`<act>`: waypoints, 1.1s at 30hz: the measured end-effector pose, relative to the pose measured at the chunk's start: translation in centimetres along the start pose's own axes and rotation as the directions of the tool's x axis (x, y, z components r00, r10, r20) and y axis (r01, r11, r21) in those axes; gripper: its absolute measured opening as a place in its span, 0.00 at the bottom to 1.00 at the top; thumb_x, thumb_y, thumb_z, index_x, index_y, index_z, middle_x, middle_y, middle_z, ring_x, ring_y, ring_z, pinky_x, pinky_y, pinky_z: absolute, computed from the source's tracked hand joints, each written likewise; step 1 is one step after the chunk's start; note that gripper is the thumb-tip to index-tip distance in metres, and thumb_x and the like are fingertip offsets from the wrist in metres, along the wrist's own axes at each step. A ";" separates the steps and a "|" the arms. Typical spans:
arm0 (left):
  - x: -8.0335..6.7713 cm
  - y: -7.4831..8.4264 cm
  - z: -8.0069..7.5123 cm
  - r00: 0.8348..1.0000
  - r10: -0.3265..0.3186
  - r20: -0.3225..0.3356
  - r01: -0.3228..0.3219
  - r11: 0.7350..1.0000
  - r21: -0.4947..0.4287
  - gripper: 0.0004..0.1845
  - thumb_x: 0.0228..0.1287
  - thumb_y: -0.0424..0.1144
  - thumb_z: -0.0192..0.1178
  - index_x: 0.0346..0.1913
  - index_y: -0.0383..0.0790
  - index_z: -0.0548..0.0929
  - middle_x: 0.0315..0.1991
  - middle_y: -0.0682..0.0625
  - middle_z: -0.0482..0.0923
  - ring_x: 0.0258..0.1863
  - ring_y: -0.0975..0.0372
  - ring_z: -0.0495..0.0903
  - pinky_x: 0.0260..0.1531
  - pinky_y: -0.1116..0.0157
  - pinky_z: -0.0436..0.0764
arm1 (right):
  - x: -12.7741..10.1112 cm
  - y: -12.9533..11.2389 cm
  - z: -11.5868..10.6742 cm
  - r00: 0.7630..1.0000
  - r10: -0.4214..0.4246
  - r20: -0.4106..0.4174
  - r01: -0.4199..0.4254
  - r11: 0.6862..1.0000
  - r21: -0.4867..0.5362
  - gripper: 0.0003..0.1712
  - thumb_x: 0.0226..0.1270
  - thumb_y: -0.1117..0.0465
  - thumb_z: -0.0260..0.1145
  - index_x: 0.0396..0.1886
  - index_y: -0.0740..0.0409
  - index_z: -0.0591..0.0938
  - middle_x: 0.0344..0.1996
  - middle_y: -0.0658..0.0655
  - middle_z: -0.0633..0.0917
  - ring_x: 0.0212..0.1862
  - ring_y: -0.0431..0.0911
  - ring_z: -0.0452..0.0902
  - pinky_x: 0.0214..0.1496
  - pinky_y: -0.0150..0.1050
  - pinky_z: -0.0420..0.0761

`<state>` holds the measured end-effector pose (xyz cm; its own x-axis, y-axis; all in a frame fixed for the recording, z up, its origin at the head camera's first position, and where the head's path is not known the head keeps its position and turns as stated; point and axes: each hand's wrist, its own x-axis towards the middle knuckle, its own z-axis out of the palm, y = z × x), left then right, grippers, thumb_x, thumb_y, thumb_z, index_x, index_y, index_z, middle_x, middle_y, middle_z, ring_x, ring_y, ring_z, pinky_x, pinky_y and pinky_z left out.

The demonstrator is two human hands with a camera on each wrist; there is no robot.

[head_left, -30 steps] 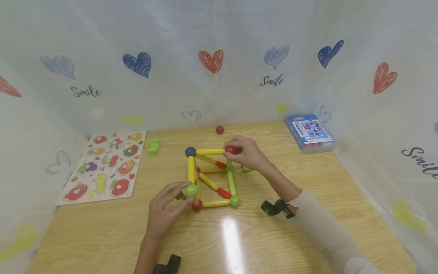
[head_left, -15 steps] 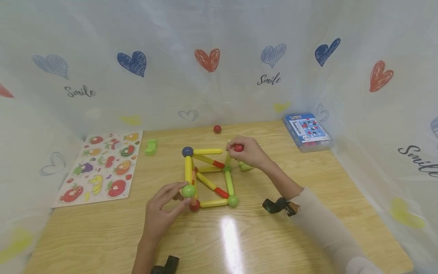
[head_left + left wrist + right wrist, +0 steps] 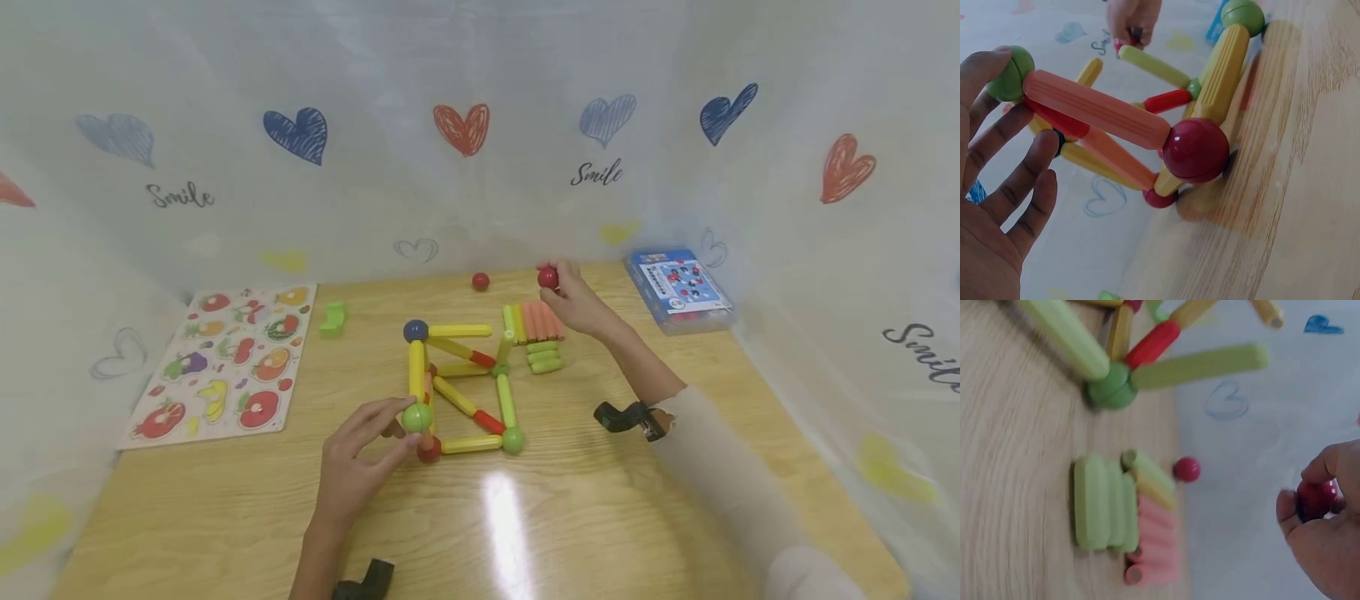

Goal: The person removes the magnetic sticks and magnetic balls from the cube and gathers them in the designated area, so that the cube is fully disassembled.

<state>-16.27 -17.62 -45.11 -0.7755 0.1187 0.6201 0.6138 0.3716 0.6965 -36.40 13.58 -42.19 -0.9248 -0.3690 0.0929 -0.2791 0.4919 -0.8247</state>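
Note:
A frame of yellow, red, orange and green rods joined by balls stands mid-table. My left hand (image 3: 367, 462) pinches the green ball (image 3: 417, 417) at its near upper left corner. In the left wrist view an orange rod (image 3: 1097, 107) runs from that ball down to a red corner ball (image 3: 1196, 150). A blue ball (image 3: 416, 331) tops the back left corner, with a yellow rod (image 3: 461, 331) reaching right to a free end. Upright at the back right is a light green rod (image 3: 506, 346), its top bare. Beyond it my right hand (image 3: 581, 304) pinches a red ball (image 3: 548, 277), raised off the table.
Several loose orange, yellow and green rods (image 3: 544, 352) lie in rows right of the frame. Another red ball (image 3: 480, 282) rests near the back edge. A fruit picture board (image 3: 225, 367) and a green block (image 3: 333, 320) are leftward; a blue box (image 3: 678, 290) sits back right.
My right hand has pulled the red ball off the yellow rod's end and carried it right and back, uncovering the loose rods. My left hand stays at the green ball.

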 end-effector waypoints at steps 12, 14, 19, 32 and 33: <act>-1.3 0.4 0.2 0.997 -0.075 0.018 0.074 0.996 0.056 0.25 0.44 0.26 0.70 0.50 0.40 0.81 0.45 0.50 0.78 0.31 0.64 0.77 0.34 0.73 0.77 | 6.2 4.7 2.4 1.000 -0.030 0.000 0.027 0.916 -0.401 0.20 0.56 0.65 0.68 0.50 0.63 0.77 0.44 0.60 0.76 0.45 0.52 0.74 0.47 0.41 0.77; -1.4 0.4 0.3 0.997 -0.071 0.016 0.070 0.997 0.044 0.25 0.44 0.25 0.70 0.50 0.39 0.81 0.45 0.50 0.78 0.31 0.63 0.77 0.34 0.72 0.78 | 7.2 4.9 2.8 1.000 -0.018 0.015 0.023 0.907 -0.420 0.20 0.56 0.66 0.67 0.49 0.63 0.77 0.43 0.59 0.78 0.46 0.51 0.73 0.48 0.42 0.76; -1.2 0.3 0.6 0.998 -0.056 0.014 0.055 0.998 0.010 0.25 0.42 0.24 0.70 0.49 0.38 0.81 0.45 0.48 0.78 0.31 0.62 0.77 0.35 0.72 0.78 | 8.7 5.5 3.6 1.000 0.023 0.016 -0.013 0.900 -0.435 0.15 0.56 0.66 0.66 0.45 0.60 0.80 0.38 0.56 0.78 0.41 0.49 0.72 0.43 0.41 0.75; 0.1 -0.1 0.5 1.000 0.010 0.001 -0.010 1.000 -0.008 0.24 0.42 0.25 0.70 0.47 0.35 0.82 0.44 0.46 0.79 0.31 0.62 0.77 0.33 0.72 0.79 | 11.1 5.4 3.6 0.996 0.055 0.069 -0.007 0.833 -0.554 0.31 0.61 0.58 0.63 0.62 0.66 0.67 0.60 0.65 0.67 0.60 0.55 0.63 0.61 0.46 0.66; 0.3 -0.2 0.4 1.000 0.019 -0.004 -0.019 1.000 -0.010 0.23 0.42 0.25 0.70 0.47 0.35 0.82 0.44 0.45 0.79 0.31 0.62 0.77 0.33 0.72 0.79 | 11.1 4.7 3.3 0.997 0.049 0.064 -0.005 0.829 -0.559 0.35 0.62 0.56 0.63 0.65 0.65 0.63 0.62 0.64 0.64 0.61 0.55 0.62 0.63 0.46 0.64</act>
<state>-16.70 -17.30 -45.25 -0.7632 0.1224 0.6344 0.6298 0.3605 0.6881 -47.08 9.17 -46.85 -0.9189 -0.3942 0.0168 -0.3716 0.8503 -0.3727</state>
